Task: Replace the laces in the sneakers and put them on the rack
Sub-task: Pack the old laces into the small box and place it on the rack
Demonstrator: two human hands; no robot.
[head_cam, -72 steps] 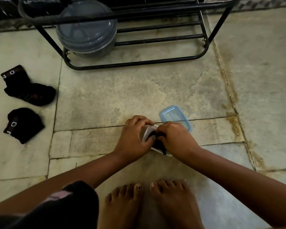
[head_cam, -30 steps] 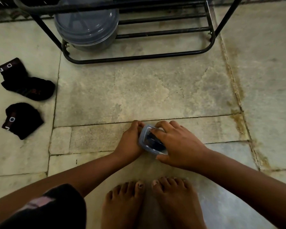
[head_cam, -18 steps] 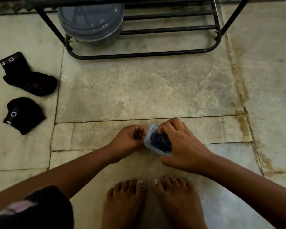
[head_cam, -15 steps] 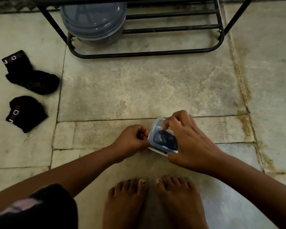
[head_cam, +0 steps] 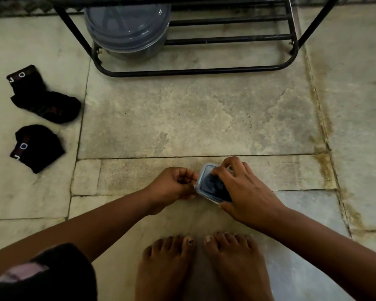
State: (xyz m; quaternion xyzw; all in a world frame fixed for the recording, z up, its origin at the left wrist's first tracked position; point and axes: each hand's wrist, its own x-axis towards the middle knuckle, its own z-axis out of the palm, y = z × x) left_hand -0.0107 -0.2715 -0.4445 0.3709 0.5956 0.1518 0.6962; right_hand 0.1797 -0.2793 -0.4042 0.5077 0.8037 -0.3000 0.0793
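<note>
A small clear box point(head_cam: 213, 185) with a blue lid sits on the floor point(head_cam: 193, 118), near its lower middle, just ahead of the person's bare feet point(head_cam: 202, 268). Something dark lies inside it; whether these are the laces cannot be told. The right hand point(head_cam: 245, 192) lies over the box, fingers point(head_cam: 230, 166) curled round its far end and thumb at the near corner, clamped on it. The left hand point(head_cam: 174, 187) is at the box's left edge, fingers bent inward and together, tips touching or pinching the lid's rim; which of the two is unclear.

No sneakers show. The black metal rack point(head_cam: 193, 70) stands at the top edge of the floor, well apart from the hands. On its left end a round grey tub point(head_cam: 128, 27) with a clear lid takes up that part of the lower rails; the rest of the rails are open bars.

Two black socks point(head_cam: 41, 118) lie by the floor's left edge, apart from each other and from the rack. A dark garment point(head_cam: 48, 276) covers the lower left corner.
</note>
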